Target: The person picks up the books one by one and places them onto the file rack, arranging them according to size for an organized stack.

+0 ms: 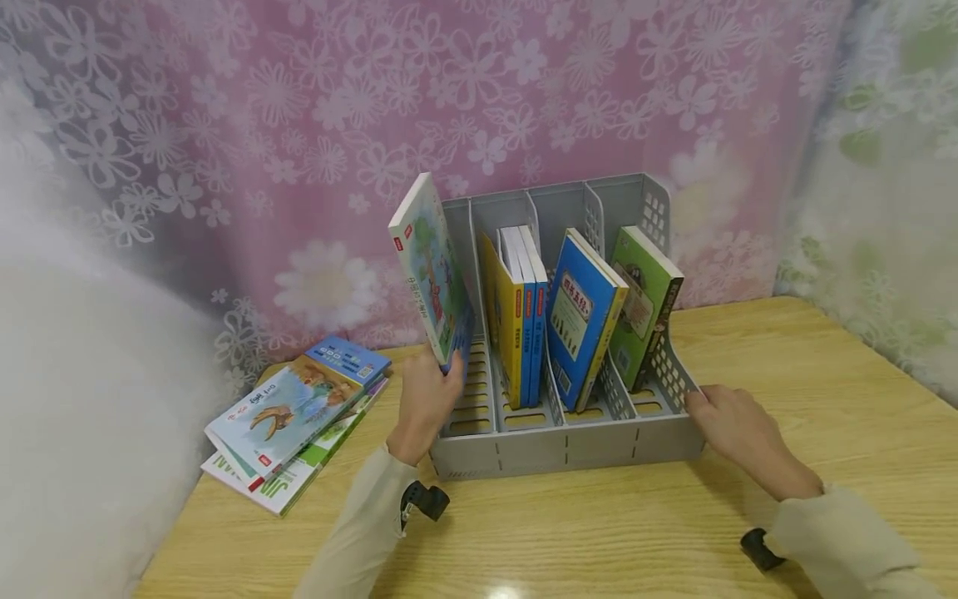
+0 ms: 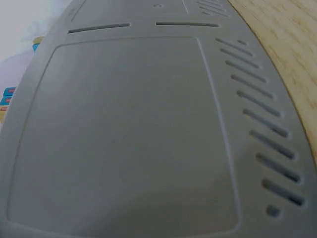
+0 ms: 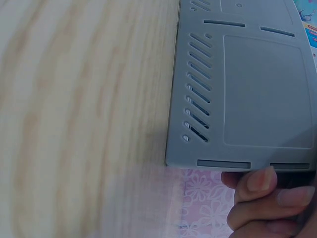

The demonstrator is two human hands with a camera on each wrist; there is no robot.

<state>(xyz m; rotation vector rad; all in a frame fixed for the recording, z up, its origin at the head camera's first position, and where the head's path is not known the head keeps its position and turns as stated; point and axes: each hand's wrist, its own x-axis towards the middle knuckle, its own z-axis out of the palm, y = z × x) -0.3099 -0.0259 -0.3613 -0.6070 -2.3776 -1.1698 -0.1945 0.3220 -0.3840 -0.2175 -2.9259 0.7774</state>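
My left hand (image 1: 427, 406) grips the lower end of a picture book (image 1: 436, 270), held upright and tilted at the leftmost compartment of a grey desktop book organizer (image 1: 531, 454). Whether the book touches the compartment's floor cannot be told. At the organizer's right front corner, my right hand (image 1: 748, 434) holds the side wall; its curled fingers (image 3: 265, 201) show at that edge in the right wrist view. The left wrist view has only the organizer's grey front panel (image 2: 124, 134) up close, with the left hand out of sight.
Yellow and blue books (image 1: 524, 333), a blue book (image 1: 580, 320) and a green book (image 1: 639, 304) stand in the other compartments. Left of the organizer lies a stack of books (image 1: 299, 408) on the wooden table (image 1: 599, 532). A floral curtain (image 1: 359, 125) hangs behind.
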